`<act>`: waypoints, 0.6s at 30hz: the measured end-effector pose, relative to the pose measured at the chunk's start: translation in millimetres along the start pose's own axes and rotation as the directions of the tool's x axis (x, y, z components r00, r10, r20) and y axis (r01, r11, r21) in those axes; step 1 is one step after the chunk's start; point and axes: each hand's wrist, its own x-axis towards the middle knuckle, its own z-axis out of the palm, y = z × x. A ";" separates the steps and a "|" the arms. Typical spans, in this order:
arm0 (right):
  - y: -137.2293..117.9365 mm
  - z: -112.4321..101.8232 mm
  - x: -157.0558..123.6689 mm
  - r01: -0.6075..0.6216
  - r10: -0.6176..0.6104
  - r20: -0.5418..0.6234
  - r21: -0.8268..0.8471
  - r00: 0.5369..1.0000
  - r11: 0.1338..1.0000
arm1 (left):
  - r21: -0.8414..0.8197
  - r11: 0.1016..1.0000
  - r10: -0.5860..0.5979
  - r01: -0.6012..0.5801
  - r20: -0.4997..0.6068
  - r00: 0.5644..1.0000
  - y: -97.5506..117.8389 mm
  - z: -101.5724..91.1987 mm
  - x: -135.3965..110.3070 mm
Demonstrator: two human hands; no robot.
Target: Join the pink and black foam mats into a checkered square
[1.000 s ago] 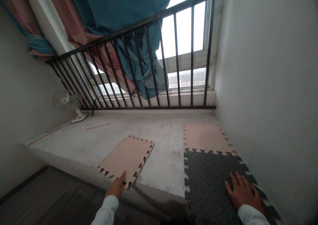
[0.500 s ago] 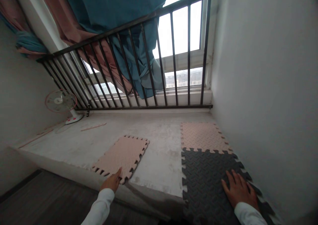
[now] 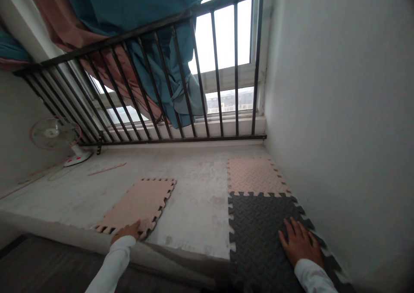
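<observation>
One fan (image 3: pixel 52 133), railing (image 3: pixel 236 69) behind mats (image 3: pixel 139 200)

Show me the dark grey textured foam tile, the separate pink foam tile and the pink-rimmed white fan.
Dark grey textured foam tile (image 3: pixel 257 226), head view: middle of its top.
Separate pink foam tile (image 3: pixel 139 203), head view: its top's centre.
Pink-rimmed white fan (image 3: pixel 52 133), head view: central hub.

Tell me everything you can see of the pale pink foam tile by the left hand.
The pale pink, four-sided tile looks like foam, with toothed, puzzle-like edges. It lies unattached and askew on the whitish, concrete-looking ledge, near the front edge. The bare left hand touches its near corner; whether it grips underneath is hidden.
</observation>
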 end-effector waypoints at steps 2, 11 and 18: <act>-0.4 -1.3 -0.6 0.004 -0.004 -0.006 -0.005 1.000 1.000 | 0.126 0.991 -0.054 0.050 0.032 0.998 20.7 -17.9 -3.5; -1.5 -4.5 -2.8 -0.003 0.002 0.022 0.030 1.000 1.000 | -0.189 0.871 0.469 -0.454 0.040 0.882 254.2 -51.8 -34.5; -2.7 -10.5 -3.5 -0.003 0.003 0.031 -0.003 1.000 1.000 | -0.357 0.808 0.535 -0.469 0.111 0.838 386.2 -18.9 -77.1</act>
